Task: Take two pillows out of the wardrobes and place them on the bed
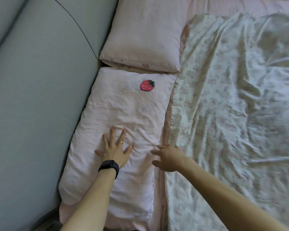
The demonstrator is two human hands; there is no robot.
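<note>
Two pale pink pillows lie end to end along the bed's head. The nearer pillow (123, 117) bears a red strawberry patch (147, 85). The farther pillow (145, 35) lies beyond it, touching its far end. My left hand (114, 150), with a ring and a black wristband, presses flat on the nearer pillow with fingers spread. My right hand (168, 157) hovers at that pillow's right edge, fingers apart and holding nothing.
A grey-blue padded headboard (40, 89) runs along the left. A rumpled floral blanket (232, 114) covers the bed to the right of the pillows. Pink sheet (198, 5) shows at the far end.
</note>
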